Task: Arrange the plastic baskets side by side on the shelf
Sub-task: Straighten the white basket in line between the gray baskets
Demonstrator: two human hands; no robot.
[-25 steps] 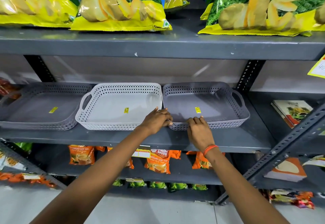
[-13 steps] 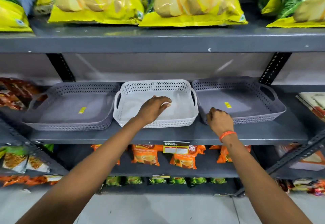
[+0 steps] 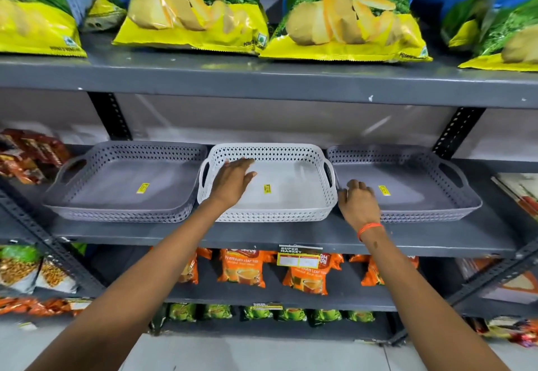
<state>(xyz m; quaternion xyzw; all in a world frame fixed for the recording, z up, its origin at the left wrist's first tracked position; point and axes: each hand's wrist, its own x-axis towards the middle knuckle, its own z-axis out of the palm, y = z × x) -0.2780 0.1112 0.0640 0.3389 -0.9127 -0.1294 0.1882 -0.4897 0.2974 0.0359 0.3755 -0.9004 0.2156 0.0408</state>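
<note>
Three shallow perforated plastic baskets stand in a row on the grey middle shelf [image 3: 279,236]: a grey basket [image 3: 122,193] on the left, a white basket [image 3: 294,195] in the middle, and another grey basket [image 3: 419,195] on the right. Their sides nearly touch. My left hand [image 3: 231,181] reaches flat into the white basket's left half, fingers spread, holding nothing. My right hand [image 3: 359,201] rests on the front left corner of the right grey basket, fingers curled over its rim, beside the white basket.
Large potato chip bags [image 3: 192,12] fill the shelf above. Orange tea packets [image 3: 243,268] and a price tag [image 3: 300,255] sit below the basket shelf. Red snack packs [image 3: 29,155] lie left of the baskets. Slotted uprights [image 3: 457,131] frame the bay.
My left hand slid from the white basket's front right corner further in and to its left half. My right hand stayed at the right basket's front left corner. The view shifted left.
</note>
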